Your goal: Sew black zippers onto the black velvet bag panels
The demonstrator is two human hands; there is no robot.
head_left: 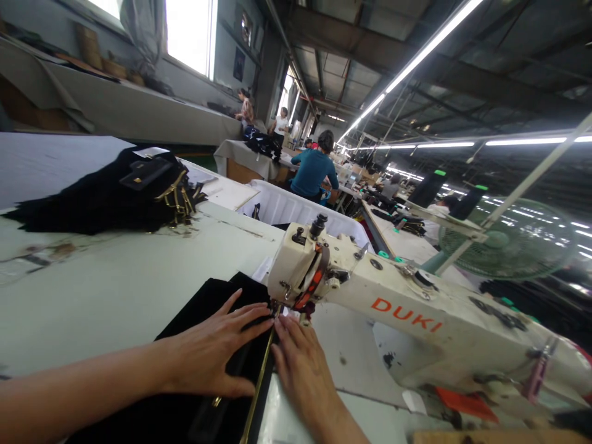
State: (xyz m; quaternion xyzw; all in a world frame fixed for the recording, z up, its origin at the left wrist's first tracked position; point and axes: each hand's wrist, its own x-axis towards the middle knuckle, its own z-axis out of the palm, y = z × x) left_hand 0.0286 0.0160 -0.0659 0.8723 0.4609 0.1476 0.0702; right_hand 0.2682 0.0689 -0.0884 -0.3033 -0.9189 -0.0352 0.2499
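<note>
Blk cloth [203, 320] w/ gold zip [261, 376]: on tabletop [115, 277], at its near edge, fwd end under head of sewing machine [303, 265]. L hand [217, 345]: flat, fingers spread, thumb out, pressing cloth L of zip. R hand [303, 364]: fingers nearly tog., slightly bent, tips by zip at needle area; grip on cloth edge unclear. Blk stack [106, 191] w/ gold zips: tabletop's far L corner. White bin [305, 209]: beyond far edge. Fan [504, 237]: R, behind machine. Person, teal top [314, 169]: past bin.
</note>
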